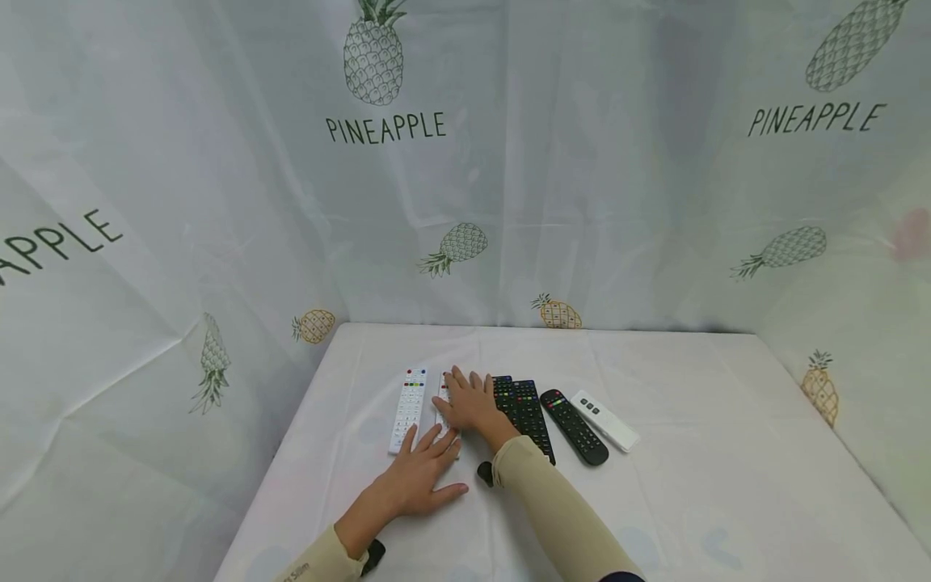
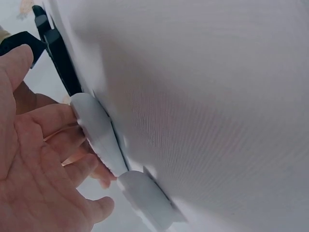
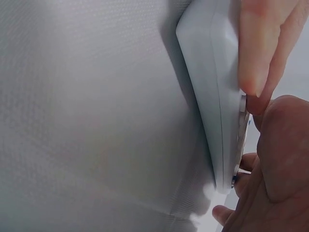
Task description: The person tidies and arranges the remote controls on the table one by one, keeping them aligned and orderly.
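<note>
Left hand (image 1: 419, 482) and right hand (image 1: 471, 404) spread flat-ish over second white remote (image 3: 210, 92) on worktop (image 1: 698, 404), no pinch visible. Row looks part-squared: leftmost white remote (image 1: 410, 411) near-parallel; rounded black remote (image 1: 575, 427) and few-button white remote (image 1: 606, 420) slanted.

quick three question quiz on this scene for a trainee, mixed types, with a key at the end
1. In the head view, what colour is the second remote from the left, partly covered by the right hand?
A) black
B) white
C) red

2. True or false: the left hand has its thumb spread away from its fingers.

3. Fill in the colour: in the head view, the rightmost remote lies beside a ____ remote.

Key: 1. B; 2. true; 3. black
</note>
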{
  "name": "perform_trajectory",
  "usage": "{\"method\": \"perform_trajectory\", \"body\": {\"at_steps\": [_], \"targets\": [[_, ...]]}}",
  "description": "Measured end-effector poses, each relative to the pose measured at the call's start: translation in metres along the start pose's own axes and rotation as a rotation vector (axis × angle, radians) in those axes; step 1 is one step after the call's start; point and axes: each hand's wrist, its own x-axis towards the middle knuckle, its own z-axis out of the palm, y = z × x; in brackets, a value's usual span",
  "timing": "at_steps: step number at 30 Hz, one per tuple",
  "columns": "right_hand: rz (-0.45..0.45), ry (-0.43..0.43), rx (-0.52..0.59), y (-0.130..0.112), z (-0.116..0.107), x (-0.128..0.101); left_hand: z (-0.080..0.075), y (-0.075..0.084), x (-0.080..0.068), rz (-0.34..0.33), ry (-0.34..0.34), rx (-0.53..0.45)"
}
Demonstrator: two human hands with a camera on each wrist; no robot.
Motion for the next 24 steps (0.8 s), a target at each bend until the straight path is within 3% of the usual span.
{"method": "perform_trajectory", "body": {"at_steps": [13,24], "targets": [[-0.005,0.010,0.017,-0.0001,0.0013,0.0012,0.0009,-0.0013,-0.0007,0.004,0.018,0.005],[-0.003,0.004,0.013,-0.0002,0.0009,0.0000,-0.0005,0.0015,0.0005,-0.034,-0.022,-0.004]]}}
